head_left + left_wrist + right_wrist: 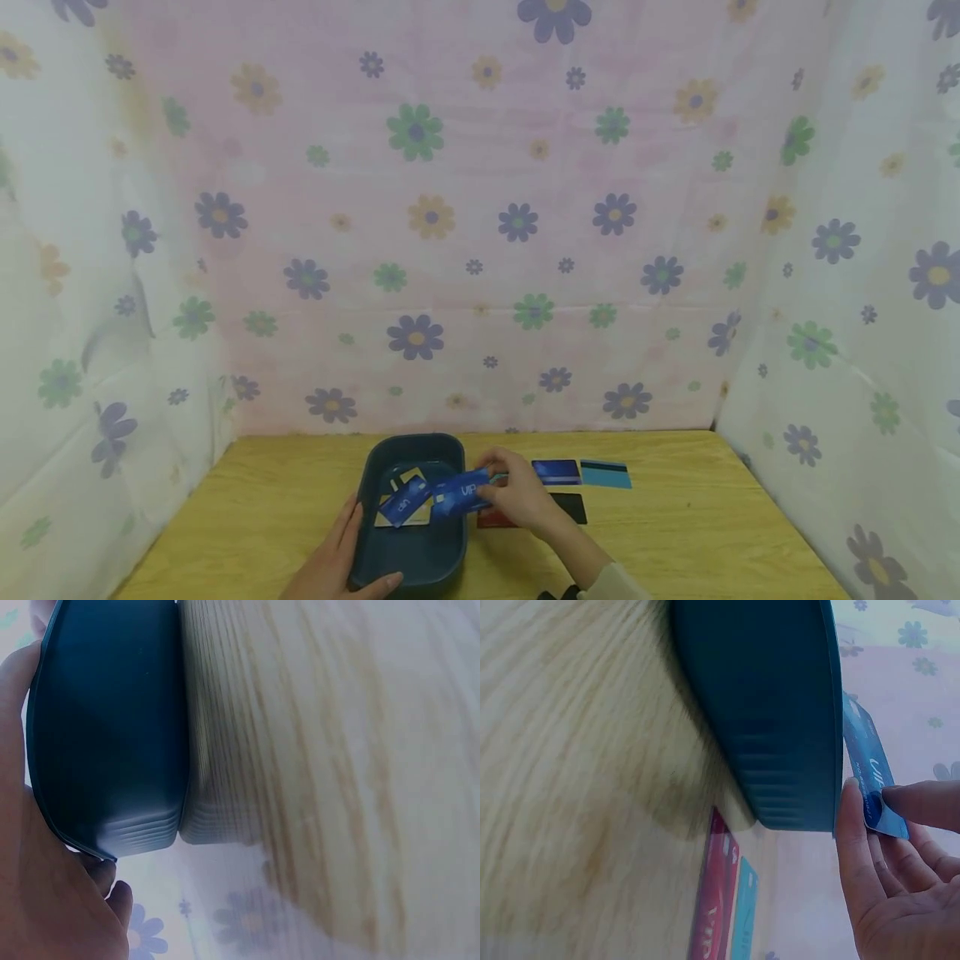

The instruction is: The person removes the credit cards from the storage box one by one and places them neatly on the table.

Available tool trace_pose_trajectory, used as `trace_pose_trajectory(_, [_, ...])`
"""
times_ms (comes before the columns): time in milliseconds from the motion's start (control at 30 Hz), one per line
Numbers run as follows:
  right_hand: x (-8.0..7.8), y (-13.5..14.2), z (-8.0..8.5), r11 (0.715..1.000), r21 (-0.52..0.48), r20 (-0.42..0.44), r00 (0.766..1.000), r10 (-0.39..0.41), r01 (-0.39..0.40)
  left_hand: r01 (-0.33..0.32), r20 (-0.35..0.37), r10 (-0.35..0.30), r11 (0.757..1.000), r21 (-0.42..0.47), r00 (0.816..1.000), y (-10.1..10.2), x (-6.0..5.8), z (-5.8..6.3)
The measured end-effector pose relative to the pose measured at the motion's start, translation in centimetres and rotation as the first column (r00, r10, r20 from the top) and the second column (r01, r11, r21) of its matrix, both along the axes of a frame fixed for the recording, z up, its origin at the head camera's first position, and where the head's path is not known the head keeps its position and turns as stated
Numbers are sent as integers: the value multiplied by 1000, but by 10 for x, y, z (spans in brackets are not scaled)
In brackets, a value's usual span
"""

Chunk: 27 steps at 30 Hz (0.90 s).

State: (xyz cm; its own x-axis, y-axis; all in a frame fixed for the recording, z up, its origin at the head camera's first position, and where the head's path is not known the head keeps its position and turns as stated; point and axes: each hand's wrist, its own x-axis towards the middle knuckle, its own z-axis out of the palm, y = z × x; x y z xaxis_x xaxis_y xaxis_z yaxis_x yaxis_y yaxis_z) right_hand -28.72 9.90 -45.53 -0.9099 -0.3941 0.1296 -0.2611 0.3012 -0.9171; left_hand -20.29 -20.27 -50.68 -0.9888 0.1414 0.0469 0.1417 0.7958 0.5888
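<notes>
A deep teal plastic storage bin (446,562) stands on the table with several cards inside, among them a blue VIP card (406,502) over cream and gold ones. My left hand (333,554) holds the bin by its left side, thumb over the near rim; the left wrist view shows that hand (37,847) wrapped along the rim. My right hand (525,492) pinches another blue VIP card (459,492) between thumb and fingers, its far end over the bin's right rim. In the right wrist view this card (871,769) is tilted beside the bin wall.
Right of the bin several cards lie on the wooden table (697,533): a dark blue card (556,472), a light blue card (606,473), a black card (572,507) and a red card (495,519) partly under my right hand. Flowered cloth (480,275) encloses the table's back and sides.
</notes>
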Motion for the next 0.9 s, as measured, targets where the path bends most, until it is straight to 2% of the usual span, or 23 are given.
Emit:
trace_pose_trajectory(267, [4, 20, -5, 999, -54, 97, 995, -1, 7, 6, 6, -6, 1000, 5, 1000, 0, 1, 2])
trace_pose_trajectory(500, [5, 31, -7, 988, -151, 165, 986, 14, 12, 1, 18, -1, 1000, -10, 1000, 0, 2, 5])
trace_pose_trajectory(667, [8, 37, -3, 984, -178, 176, 984, 8, 24, 8, 4, -8, 1000, -18, 1000, 1, 3, 7])
trace_pose_trajectory(900, [8, 47, -3, 987, -160, 181, 983, -3, 32, 12, 14, -12, 1000, -8, 1000, 1, 2, 6])
